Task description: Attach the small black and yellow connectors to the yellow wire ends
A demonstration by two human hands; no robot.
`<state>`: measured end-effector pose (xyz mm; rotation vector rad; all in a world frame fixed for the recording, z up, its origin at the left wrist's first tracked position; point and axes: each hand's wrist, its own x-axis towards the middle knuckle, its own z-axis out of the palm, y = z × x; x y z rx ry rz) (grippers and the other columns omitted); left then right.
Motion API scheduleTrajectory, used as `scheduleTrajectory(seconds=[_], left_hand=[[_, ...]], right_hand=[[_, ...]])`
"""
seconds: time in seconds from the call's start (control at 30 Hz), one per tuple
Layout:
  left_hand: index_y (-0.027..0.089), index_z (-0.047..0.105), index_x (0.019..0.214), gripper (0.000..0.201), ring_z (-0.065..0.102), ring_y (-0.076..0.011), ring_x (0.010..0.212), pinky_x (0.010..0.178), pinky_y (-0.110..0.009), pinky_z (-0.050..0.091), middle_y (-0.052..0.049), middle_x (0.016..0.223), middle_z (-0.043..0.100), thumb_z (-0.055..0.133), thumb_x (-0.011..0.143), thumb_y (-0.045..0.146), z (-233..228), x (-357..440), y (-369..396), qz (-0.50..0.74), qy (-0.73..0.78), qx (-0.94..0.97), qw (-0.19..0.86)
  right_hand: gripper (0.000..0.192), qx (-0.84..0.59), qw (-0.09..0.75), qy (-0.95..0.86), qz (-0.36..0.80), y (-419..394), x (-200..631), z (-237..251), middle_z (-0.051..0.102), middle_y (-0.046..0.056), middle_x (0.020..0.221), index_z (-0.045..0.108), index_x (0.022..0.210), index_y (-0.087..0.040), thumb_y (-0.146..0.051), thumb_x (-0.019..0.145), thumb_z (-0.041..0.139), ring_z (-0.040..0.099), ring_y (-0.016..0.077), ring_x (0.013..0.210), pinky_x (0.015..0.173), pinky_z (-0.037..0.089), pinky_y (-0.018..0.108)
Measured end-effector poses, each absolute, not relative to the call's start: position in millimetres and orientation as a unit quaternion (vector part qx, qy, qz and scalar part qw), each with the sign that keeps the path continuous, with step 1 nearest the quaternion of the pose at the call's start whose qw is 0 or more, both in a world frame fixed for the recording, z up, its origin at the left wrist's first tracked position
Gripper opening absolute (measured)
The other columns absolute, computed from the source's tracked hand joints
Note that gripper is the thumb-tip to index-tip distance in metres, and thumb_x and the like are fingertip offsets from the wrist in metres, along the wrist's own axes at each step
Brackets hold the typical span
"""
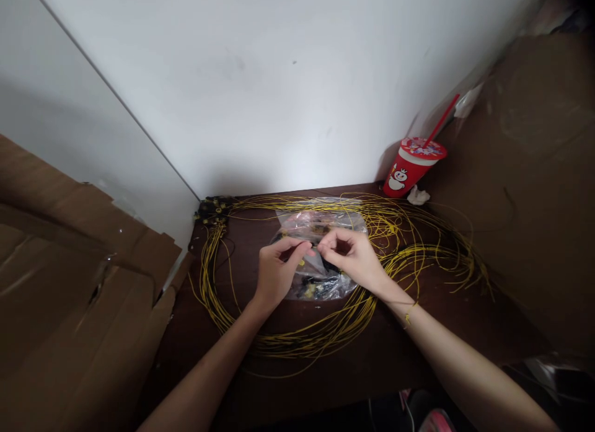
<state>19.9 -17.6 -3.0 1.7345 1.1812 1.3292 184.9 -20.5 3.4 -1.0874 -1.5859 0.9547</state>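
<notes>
My left hand [280, 266] and my right hand [352, 256] meet fingertip to fingertip above a clear plastic bag [341, 287]. Thumb and forefinger are pinched on each hand; whatever sits between them is too small to make out. Dark and yellowish small parts show in the bag. Around the bag runs a loose loop of thin yellow wires [302, 345], passing under both forearms. At the loop's far left corner lies a cluster of black and yellow pieces [212, 209]. A short yellow strand [408, 319] hangs by my right forearm.
A dark brown table [353, 382] carries everything. At the back right stand a red cup [409, 171] with a straw and a crumpled white tissue [418, 196]. Cardboard [79, 320] rises on the left, more cardboard [525, 190] on the right. A white wall [279, 97] closes the back.
</notes>
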Motion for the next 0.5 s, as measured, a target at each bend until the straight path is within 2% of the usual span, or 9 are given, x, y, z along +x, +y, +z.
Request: scheduleTrajectory(seconds=[0.17,0.37,0.5], left_hand=[[0.017,0.071,0.07,0.014,0.056,-0.0104,0.056,0.057,-0.022,0.043,0.0,0.065,0.07,0.064,0.079,0.025,-4.4,19.7,-17.5,0.5,0.448,0.677,0.301],[0.018,0.072,0.079,0.009,0.037,-0.0071,0.046,0.047,-0.02,0.032,0.006,0.049,0.044,0.07,0.073,0.025,-9.7,16.6,-13.8,0.504,0.426,0.71,0.245],[0.018,0.07,0.077,0.006,0.035,-0.0069,0.047,0.047,-0.021,0.03,0.007,0.05,0.039,0.067,0.076,0.023,-10.1,16.0,-13.4,0.497,0.43,0.717,0.234]], right_hand=[[0.007,-0.453,0.476,-0.646,0.388,-19.9,186.1,1.4,0.055,-0.002,0.063,0.06,0.068,-0.016,-0.019,0.074,0.061,0.048,0.009,0.058,0.056,0.038,0.023],[0.006,-0.462,0.475,-0.639,0.391,-20.3,187.4,4.9,0.054,-0.002,0.062,0.06,0.068,-0.016,-0.02,0.073,0.06,0.046,0.0088,0.058,0.055,0.037,0.023],[0.006,-0.463,0.477,-0.636,0.391,-20.8,187.0,6.6,0.052,-0.002,0.061,0.06,0.067,-0.016,-0.019,0.072,0.06,0.045,0.0088,0.057,0.055,0.036,0.023]])
